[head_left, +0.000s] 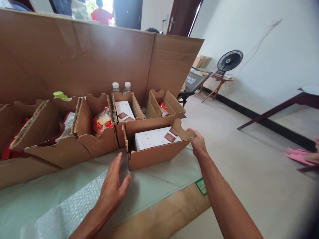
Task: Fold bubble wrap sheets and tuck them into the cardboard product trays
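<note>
An open-topped cardboard bin (149, 159) stands on the pale green table cover, turned at an angle in front of a row of similar bins. Inside it lies a white box (152, 138) printed with brown squares. My right hand (199, 143) grips the bin's right end at the upper rim; part of its fingers is hidden behind the cardboard. Off the bin's left end, my left hand (116, 182) is open with thumb and fingers apart, holding nothing. Below that hand lies a sheet of bubble wrap (74, 200).
Bins in the row hold red-and-clear packets (102, 121), another white box (124, 110) and dark red items. Two white-capped bottles (115, 87) stand behind them, before a tall cardboard panel (99, 56). A black fan (229, 61) sits farther right. At the far doorway is a person (101, 15).
</note>
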A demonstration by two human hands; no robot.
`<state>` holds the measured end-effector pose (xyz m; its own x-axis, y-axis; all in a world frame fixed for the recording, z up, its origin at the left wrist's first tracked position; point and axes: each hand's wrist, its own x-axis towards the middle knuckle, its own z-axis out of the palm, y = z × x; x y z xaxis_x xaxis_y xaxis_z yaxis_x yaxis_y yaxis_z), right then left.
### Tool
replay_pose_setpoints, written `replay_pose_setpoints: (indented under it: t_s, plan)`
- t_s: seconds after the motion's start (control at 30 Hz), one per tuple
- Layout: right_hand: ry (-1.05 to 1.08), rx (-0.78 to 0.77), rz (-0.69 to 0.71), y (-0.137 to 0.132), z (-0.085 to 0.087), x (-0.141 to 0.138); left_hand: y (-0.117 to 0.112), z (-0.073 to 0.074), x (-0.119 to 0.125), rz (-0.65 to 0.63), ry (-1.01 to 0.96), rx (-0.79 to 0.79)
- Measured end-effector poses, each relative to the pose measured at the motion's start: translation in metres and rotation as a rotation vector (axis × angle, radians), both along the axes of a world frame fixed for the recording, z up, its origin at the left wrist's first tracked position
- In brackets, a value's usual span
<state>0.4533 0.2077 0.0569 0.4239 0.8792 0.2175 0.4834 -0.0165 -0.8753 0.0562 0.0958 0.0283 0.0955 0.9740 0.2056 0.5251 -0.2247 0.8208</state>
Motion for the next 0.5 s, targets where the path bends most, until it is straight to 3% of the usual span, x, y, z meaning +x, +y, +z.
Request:
replay_pose_setpoints:
  t_s: [0.1,0.2,0.27,0.33,0.4,0.5]
  plan:
    - [0.062,0.009,-0.043,-0.021,0.011,0.000,-0.010,0.005,-0.019,0.040,0.063,0.019]
    - [0.075,0.025,-0.040,-0.018,0.036,-0.010,-0.004,0.037,-0.021,0.057,0.071,0.146]
    - [0.054,0.048,-0.046,-0.002,0.060,-0.016,0.003,0.063,-0.017,0.061,0.072,0.237]
    - [0.015,0.054,-0.035,0.021,0.087,-0.020,0.007,0.078,-0.012,0.063,0.075,0.266]
    - [-0.027,0.013,0.000,0.048,0.109,-0.023,0.008,0.075,-0.009,0.075,0.066,0.229]
    - [-0.097,-0.086,0.081,0.083,0.126,-0.025,0.002,0.045,-0.003,0.087,-0.004,0.122]
